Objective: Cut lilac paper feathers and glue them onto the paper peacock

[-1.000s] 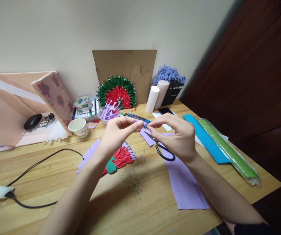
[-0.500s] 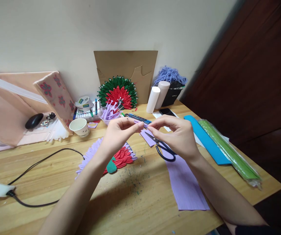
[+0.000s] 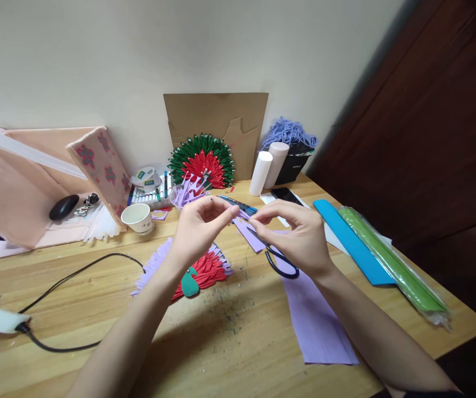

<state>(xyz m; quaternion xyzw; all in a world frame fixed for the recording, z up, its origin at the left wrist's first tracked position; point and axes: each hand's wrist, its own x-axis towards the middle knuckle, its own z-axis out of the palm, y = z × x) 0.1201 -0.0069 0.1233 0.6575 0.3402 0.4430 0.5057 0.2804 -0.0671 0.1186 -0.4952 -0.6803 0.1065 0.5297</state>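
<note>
Above the middle of the wooden table [image 3: 229, 342], my left hand [image 3: 198, 228] and my right hand [image 3: 299, 235] meet fingertip to fingertip. Both pinch a small purple paper piece [image 3: 238, 213] between thumb and forefinger. Just below the right hand, black scissors [image 3: 277, 258] lie on a long purple paper sheet [image 3: 316, 320]. Under my left wrist lies a flat craft fan of purple and red petals with a teal piece [image 3: 198, 271].
A green and red paper fan [image 3: 202, 160] leans on cardboard [image 3: 216, 119] at the wall. Nearby stand a bowl of purple pieces [image 3: 183, 193], a paper cup [image 3: 138, 218], markers, two white rolls [image 3: 266, 166]. Blue [image 3: 351, 243] and green [image 3: 391, 257] sheets lie right. A black cable [image 3: 55, 287] runs left.
Both hands stay together on the purple piece, fingers shifting slightly around it. The view has tilted a little, so everything sits slightly lower in the frame.
</note>
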